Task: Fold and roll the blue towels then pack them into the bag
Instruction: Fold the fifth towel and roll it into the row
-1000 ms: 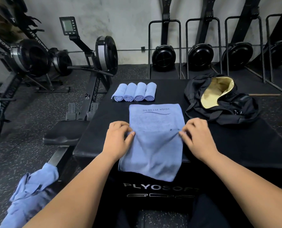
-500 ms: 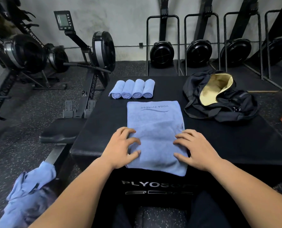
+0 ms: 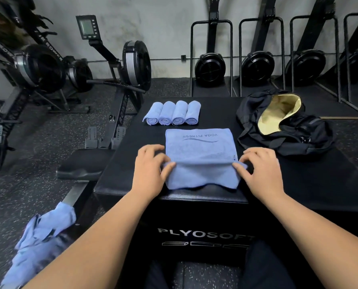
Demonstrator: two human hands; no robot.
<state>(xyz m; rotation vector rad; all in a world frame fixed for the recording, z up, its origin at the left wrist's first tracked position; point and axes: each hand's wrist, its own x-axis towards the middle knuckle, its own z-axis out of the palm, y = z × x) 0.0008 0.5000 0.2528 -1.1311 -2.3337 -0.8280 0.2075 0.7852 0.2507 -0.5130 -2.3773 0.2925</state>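
Left hand (image 3: 151, 170), right hand (image 3: 261, 172) pinching towel (image 3: 201, 151) edges, near end now folded up, flat before

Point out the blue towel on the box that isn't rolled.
The spread-out YOGA FITNESS towel pinched by left hand and right hand; four rolled towels lie behind it.

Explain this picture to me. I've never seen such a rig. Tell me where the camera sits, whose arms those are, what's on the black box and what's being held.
No machine: a person wears a camera on the head, looking down at their own arms. The left hand and right hand each pinch a side of a blue towel, part folded on a black box. Behind it lie four rolled towels; to its right, an open black bag. A heap of loose towels sits lower left.
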